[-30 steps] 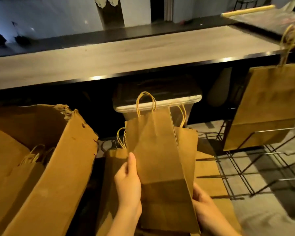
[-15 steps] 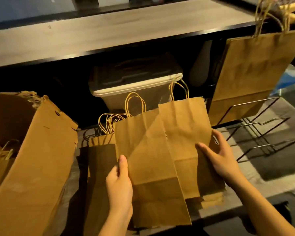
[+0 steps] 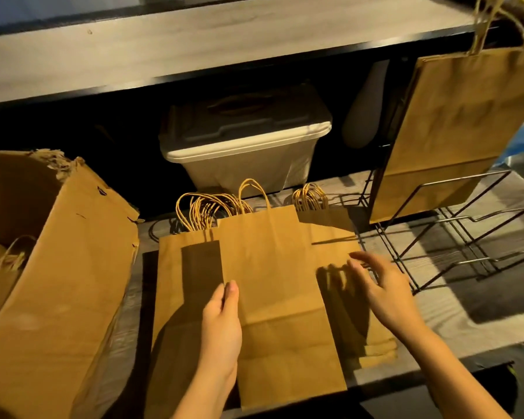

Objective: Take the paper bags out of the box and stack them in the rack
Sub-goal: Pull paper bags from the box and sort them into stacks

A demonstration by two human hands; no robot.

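Note:
Flat brown paper bags with twisted handles lie on a grey shelf. My left hand [image 3: 221,325] grips the left edge of the top paper bag [image 3: 279,291], thumb on its face. A second pile of bags [image 3: 342,237] sits under it to the right. My right hand [image 3: 381,291] hovers over that pile with fingers spread, holding nothing. The cardboard box [image 3: 64,282] stands open at the left with more bags [image 3: 0,267] inside. The black wire rack [image 3: 454,237] stands at the right, with large bags [image 3: 460,125] leaning in its rear slot.
A white lidded plastic bin [image 3: 242,146] sits behind the bags under a wooden counter [image 3: 194,46]. The shelf's front edge [image 3: 436,370] runs just below my hands. The rack's front slots hold nothing.
My right hand has let go of the right-hand bags and lifted, fingers spread. The left-hand bag has swung upright and now covers more of the right pile. The view has dipped lower.

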